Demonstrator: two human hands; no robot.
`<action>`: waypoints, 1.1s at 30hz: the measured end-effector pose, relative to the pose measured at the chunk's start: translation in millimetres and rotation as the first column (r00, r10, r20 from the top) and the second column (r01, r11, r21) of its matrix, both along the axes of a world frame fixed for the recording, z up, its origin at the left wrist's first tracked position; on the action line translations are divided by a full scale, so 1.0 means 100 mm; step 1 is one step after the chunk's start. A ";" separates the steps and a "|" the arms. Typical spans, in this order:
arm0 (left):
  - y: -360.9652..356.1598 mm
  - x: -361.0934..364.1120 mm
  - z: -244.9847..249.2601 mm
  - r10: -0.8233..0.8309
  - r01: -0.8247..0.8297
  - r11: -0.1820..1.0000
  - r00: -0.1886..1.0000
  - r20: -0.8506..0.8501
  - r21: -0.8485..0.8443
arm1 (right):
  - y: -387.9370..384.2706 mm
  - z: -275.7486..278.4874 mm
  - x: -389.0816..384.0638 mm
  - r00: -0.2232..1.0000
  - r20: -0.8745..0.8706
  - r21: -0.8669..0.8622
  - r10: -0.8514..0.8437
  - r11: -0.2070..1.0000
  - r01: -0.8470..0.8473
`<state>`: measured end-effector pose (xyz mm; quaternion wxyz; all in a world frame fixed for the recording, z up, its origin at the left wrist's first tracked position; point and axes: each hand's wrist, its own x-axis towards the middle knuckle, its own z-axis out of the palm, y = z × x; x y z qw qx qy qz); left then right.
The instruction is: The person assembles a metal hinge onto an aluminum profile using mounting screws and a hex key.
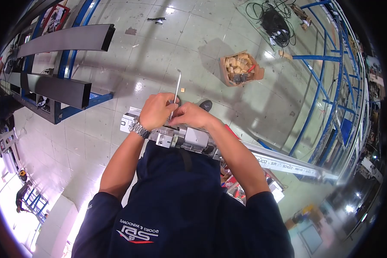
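My left hand (156,111), with a metal watch on the wrist, is closed around a thin silver rod with a bent top that looks like a long hex key (178,84). The rod stands nearly upright. My right hand (192,116) has its fingertips pinched together at the rod's lower end; what lies between them is hidden. Both hands are over a metal clamp-like fixture (195,136) close to my waist. A long aluminium profile (288,163) with printed white film extends from it to the right.
A cardboard box (241,69) of wood offcuts stands on the tiled floor ahead. Dark profiles (69,38) rest on a blue rack at left. A blue metal frame (318,58) stands at right, with coiled black cable (276,26) near it. A person (21,195) is far left.
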<state>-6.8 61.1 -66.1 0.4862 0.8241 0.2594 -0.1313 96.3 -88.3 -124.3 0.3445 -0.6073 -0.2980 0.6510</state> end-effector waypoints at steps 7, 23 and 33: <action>-0.01 0.03 -0.15 -0.132 0.133 0.988 0.991 -0.011 0.075 | -0.04 0.00 0.03 0.999 0.032 -0.008 0.036 0.999 -0.035; 0.02 -0.01 -0.19 -0.126 0.111 0.969 0.990 -0.058 -0.219 | 0.05 -0.15 0.13 0.802 -0.223 -0.108 -0.555 0.831 0.545; -0.02 -0.09 -0.28 -0.121 0.118 0.971 0.993 -0.002 -0.208 | 0.05 -0.04 0.12 0.771 -0.299 -0.079 -0.562 0.820 0.567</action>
